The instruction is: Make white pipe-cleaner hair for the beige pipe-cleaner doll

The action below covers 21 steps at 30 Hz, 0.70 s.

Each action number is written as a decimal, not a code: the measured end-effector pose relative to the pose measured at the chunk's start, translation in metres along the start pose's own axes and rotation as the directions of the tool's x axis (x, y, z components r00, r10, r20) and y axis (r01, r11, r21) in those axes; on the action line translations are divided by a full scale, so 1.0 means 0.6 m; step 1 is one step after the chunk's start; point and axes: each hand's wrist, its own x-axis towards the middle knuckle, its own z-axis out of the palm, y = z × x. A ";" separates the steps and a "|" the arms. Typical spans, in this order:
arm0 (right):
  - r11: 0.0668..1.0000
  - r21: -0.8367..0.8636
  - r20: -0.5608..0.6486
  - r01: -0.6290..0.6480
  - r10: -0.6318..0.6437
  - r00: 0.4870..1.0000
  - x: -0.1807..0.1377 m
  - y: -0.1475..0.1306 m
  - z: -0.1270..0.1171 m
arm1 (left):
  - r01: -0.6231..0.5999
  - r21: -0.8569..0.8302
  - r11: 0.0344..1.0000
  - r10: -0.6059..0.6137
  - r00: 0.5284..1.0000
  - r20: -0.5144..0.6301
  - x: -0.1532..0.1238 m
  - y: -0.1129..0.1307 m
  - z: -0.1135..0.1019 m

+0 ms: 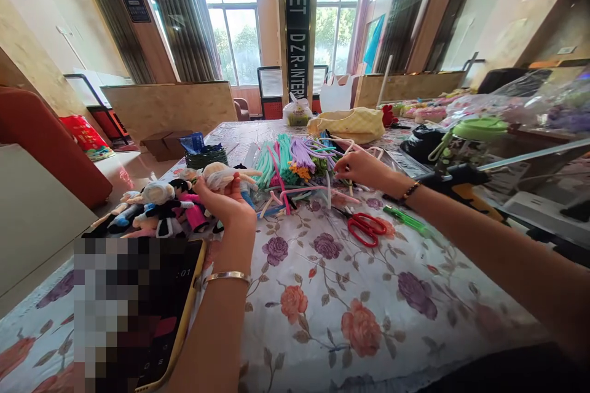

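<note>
My left hand is closed around a small cream-coloured fuzzy doll, raised beside a heap of similar dolls. My right hand reaches over the right side of a pile of pipe cleaners, in mint green, lavender, pink and other colours. Its fingers are drawn together at the pile; what they pinch, if anything, I cannot make out. Red-handled scissors lie on the flowered tablecloth, below that hand. A green-handled tool lies to their right.
A phone in a yellow case lies front left, partly pixelated. Behind the dolls stands a dark woven basket. A yellow pouch and a plastic bag sit farther back. On the right are a green-lidded bottle and a black bag.
</note>
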 end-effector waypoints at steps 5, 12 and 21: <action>0.999 0.022 -0.027 -0.031 0.032 0.999 -0.003 0.058 -0.062 | -0.006 0.050 0.999 0.004 0.999 0.036 0.012 0.000 -0.010; 0.999 0.035 -0.016 -0.006 0.007 1.000 -0.018 0.080 -0.080 | -0.003 0.033 0.999 0.004 1.000 -0.021 0.014 0.001 -0.010; 0.993 -0.025 -0.045 0.111 -0.112 0.993 0.022 -0.057 -0.015 | -0.094 -0.026 0.995 0.088 0.979 -0.183 0.023 0.030 -0.007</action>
